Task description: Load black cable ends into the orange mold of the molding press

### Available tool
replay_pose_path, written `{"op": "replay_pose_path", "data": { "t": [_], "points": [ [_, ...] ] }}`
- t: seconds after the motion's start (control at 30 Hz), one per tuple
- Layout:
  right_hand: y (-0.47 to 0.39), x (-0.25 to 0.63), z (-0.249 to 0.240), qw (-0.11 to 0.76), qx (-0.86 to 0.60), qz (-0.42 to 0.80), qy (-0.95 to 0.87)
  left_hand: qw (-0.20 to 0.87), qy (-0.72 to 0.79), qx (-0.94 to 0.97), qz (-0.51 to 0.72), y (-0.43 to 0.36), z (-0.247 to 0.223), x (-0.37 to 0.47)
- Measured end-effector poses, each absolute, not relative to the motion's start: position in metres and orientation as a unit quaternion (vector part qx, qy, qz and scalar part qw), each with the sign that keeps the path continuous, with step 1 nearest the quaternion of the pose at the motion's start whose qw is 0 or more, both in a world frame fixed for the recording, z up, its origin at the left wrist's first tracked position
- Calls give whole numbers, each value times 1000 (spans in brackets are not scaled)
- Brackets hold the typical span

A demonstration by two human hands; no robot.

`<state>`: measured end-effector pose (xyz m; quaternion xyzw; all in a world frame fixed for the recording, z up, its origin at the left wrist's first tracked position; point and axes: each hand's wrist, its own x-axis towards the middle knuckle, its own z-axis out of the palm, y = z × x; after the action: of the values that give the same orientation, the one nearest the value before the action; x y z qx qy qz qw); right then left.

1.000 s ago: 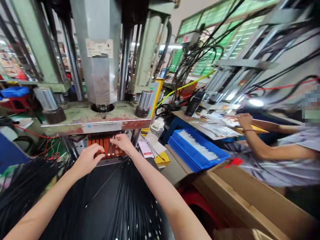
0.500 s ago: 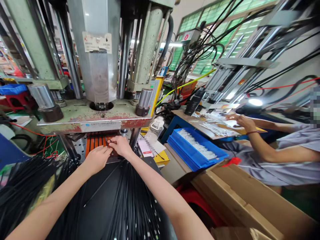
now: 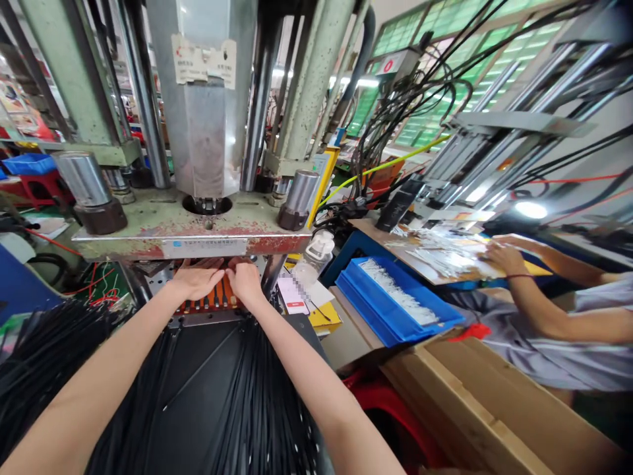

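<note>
Both hands reach under the crossplate of a press (image 3: 267,239), over an orange slotted fixture (image 3: 211,298). Black cables with metal ends lie side by side in its slots. My left hand (image 3: 196,282) lies palm down across the fixture's left part, fingers stretched out to the right. My right hand (image 3: 244,280) is beside it, fingers bent and pressed together at the fixture's right part. Whatever those fingers hold is hidden. In front, bundles of black cables (image 3: 267,389) hang over a black board (image 3: 198,422), and one single cable (image 3: 200,371) lies across it.
Further black cables (image 3: 44,356) are heaped at left. To the right are a phone (image 3: 291,295), a clear plastic bottle (image 3: 316,254), a blue bin (image 3: 361,313) of white pieces and a cardboard box (image 3: 459,402). A co-worker's hands (image 3: 509,254) handle white cables on another table.
My left hand has moved further in over the fixture and flattened. My right hand has shifted slightly deeper, fingers now bent down. The view has turned a little to the left.
</note>
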<state>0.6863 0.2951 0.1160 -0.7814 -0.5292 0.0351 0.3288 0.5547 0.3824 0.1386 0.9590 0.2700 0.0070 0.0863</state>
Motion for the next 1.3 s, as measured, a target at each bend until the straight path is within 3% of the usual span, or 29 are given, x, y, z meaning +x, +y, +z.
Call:
{"op": "replay_pose_path", "data": {
  "t": [0.27, 0.5, 0.63, 0.73, 0.83, 0.97, 1.3],
  "points": [
    [295, 681, 117, 303, -819, 72, -482, 110, 273, 951, 91, 408, 152, 593],
    [227, 684, 92, 411, -733, 12, -542, 105, 291, 942, 132, 371, 138, 521],
    [180, 689, 70, 259, -727, 42, -635, 68, 326, 909, 253, 332, 113, 447],
    [183, 685, 67, 96, -732, 21, -675, -3, 368, 916, 159, 310, 95, 418],
    [195, 677, 72, -12, -722, -5, -692, -39, 381, 923, 35, 297, 83, 418],
    [187, 674, 77, -39, -695, -42, -717, -24, 394, 919, -4, 300, 75, 424],
    [170, 691, 73, -36, -720, -27, -692, 225, 404, 879, 113, 332, 85, 405]
  ]
}}
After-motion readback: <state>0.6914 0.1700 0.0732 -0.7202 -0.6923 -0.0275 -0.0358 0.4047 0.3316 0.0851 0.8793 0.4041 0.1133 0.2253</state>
